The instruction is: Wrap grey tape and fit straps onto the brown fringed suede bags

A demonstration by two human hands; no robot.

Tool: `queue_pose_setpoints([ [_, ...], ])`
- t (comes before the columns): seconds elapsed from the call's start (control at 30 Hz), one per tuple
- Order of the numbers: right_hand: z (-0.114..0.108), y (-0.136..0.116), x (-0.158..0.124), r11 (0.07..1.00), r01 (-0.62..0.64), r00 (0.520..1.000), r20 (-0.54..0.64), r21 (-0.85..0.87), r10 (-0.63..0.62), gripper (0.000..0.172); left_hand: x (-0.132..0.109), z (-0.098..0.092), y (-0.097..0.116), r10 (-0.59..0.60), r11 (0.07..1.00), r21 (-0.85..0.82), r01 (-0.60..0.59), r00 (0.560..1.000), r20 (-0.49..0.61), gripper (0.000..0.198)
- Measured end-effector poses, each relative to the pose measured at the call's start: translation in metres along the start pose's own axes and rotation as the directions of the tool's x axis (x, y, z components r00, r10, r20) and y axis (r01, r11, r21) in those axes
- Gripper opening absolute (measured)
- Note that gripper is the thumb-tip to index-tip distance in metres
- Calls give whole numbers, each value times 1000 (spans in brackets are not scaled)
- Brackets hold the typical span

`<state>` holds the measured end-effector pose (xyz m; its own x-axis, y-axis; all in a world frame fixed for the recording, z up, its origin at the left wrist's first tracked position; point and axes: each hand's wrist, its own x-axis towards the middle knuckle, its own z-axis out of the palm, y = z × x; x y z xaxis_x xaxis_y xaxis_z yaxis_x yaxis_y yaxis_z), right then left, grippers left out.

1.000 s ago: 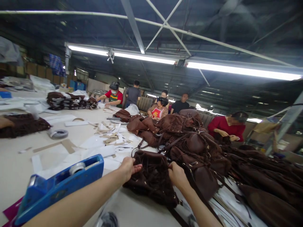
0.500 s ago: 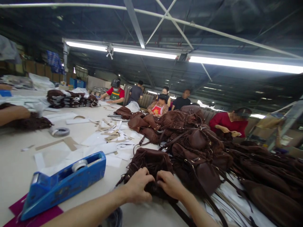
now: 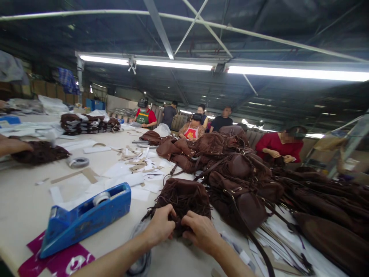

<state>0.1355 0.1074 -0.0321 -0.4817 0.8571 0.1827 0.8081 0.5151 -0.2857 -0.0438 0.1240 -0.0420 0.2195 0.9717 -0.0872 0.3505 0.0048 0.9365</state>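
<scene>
In front of me on the table lies a dark brown fringed bag (image 3: 186,190), its opening side away from me hard to make out. My left hand (image 3: 162,223) is closed at the bag's near edge, fingers curled into the fringe. Close beside it, my right hand (image 3: 198,231) pinches the same near edge with thumb and fingers. The fingertips of both hands nearly meet, and what exactly they pinch is partly hidden. A coil of wrapped grey material (image 3: 141,261) lies under my left forearm.
A blue tape dispenser (image 3: 86,217) stands left on a purple sheet (image 3: 72,257). Paper scraps (image 3: 144,163) litter the table (image 3: 25,207). Brown bags (image 3: 239,173) pile up right. A co-worker's hand (image 3: 14,146) holds a brown fringed piece at far left. Other people work beyond.
My view has shifted slightly. Both hands have moved a little left and remain at the bag's near edge; the bag's fringe now lies more spread and visible above them.
</scene>
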Motion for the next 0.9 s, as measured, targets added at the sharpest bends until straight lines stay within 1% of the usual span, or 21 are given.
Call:
queue_pose_setpoints([
  [0.07, 8, 5, 3, 998, -23, 1000, -8, 63, 24, 10, -2, 1, -2, -78, 995, -68, 78, 997, 1, 29],
  [0.13, 8, 13, 8, 993, -62, 997, -34, 96, 66, 12, -5, 2, -4, -132, 984, -119, 129, 991, -17, 30],
  [0.2, -1, 22, 14, 983, -151, 982, -99, 105, 161, 18, -9, 2, -4, -210, 959, -198, 201, 977, -24, 29],
  [0.27, -16, 28, 17, 964, -251, 942, -205, 90, 265, 29, -14, 3, -3, -291, 916, -290, 277, 957, -3, 27],
  [0.3, -24, 28, 18, 955, -285, 919, -260, 77, 295, 35, -17, 4, -2, -329, 888, -334, 316, 944, 20, 26],
  [0.33, -30, 27, 17, 953, -296, 904, -303, 62, 301, 38, -20, 5, -2, -363, 857, -375, 354, 930, 50, 23],
  [0.37, -35, 23, 15, 958, -282, 904, -323, 45, 281, 38, -23, 6, -1, -393, 824, -410, 391, 916, 85, 20],
  [0.4, -38, 18, 13, 970, -241, 918, -318, 33, 239, 35, -26, 8, -1, -418, 792, -438, 426, 901, 121, 16],
  [0.43, -38, 12, 10, 987, -161, 948, -274, 19, 160, 30, -28, 9, -1, -437, 762, -459, 457, 886, 156, 14],
  [0.47, -35, 6, 6, 999, -51, 980, -195, 2, 50, 26, -31, 11, -1, -452, 735, -476, 483, 872, 187, 13],
  [0.5, -30, 0, 3, 998, 61, 993, -96, -14, -62, 30, -32, 12, -1, -467, 710, -487, 508, 858, 215, 15],
  [0.53, -23, -4, 1, 988, 149, 989, 3, -31, -149, 43, -34, 14, -2, -482, 686, -494, 533, 843, 240, 19],
  [0.57, -15, -6, -1, 978, 201, 977, 88, -51, -196, 58, -35, 15, -2, -497, 663, -499, 558, 827, 263, 22],
  [0.6, -6, -7, -1, 973, 217, 968, 147, -74, -204, 70, -36, 16, -3, -512, 639, -503, 582, 810, 286, 25],
  [0.63, 4, -6, -1, 975, 199, 968, 175, -98, -180, 76, -37, 17, -3, -526, 614, -509, 603, 794, 307, 28],
  [0.7, 22, -1, 2, 982, 148, 977, 172, -120, -126, 79, -39, 22, -2, -545, 562, -534, 632, 768, 336, 31],
  [0.73, 29, 1, 4, 983, 141, 979, 163, -119, -121, 79, -40, 26, -2, -549, 538, -557, 633, 765, 338, 31],
  [0.83, 46, 4, 8, 989, 123, 988, 109, -85, -114, 79, -47, 42, 0, -552, 487, -653, 580, 783, 285, 30],
  [0.9, 53, 1, 10, 994, 94, 994, 56, -49, -91, 71, -54, 53, -1, -540, 473, -719, 508, 813, 219, 29],
])
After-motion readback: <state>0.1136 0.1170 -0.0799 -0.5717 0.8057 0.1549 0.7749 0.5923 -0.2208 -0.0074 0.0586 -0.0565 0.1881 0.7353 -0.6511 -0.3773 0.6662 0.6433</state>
